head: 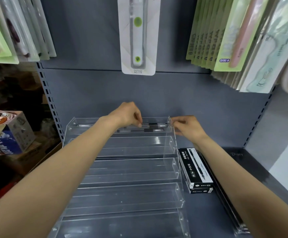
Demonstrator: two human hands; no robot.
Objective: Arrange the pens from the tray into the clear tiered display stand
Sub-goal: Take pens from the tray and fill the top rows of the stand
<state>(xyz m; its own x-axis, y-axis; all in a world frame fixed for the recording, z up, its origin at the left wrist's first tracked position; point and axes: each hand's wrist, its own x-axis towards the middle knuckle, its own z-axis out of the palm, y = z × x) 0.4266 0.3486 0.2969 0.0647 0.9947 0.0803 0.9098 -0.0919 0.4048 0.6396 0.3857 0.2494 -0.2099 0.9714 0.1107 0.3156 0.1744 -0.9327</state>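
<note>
Head view shows us the clear tiered display stand (122, 169) on the grey shelf (208, 212): its top tier holds several pens (150, 129), its lower tiers none. Our left hand (126, 115) pinches one pen there; our right hand (188, 126) curls its fingers at the stand's top right corner. Beside the stand lie stacked black pen boxes (195, 169).

display stand (136, 170): clear, glossy acrylic-like plastic, smooth, with bright glints on its tiers
pens (150, 127): clear plastic barrels with black matt-looking grips, in the far tier
pen boxes (195, 169): black and white printed card, slight sheen, right of the stand
shelf (208, 213): grey painted metal, matt, smooth
hanging packs (138, 35): printed card under shiny clear plastic
cardboard box (10, 131): printed, dull, far left
</note>
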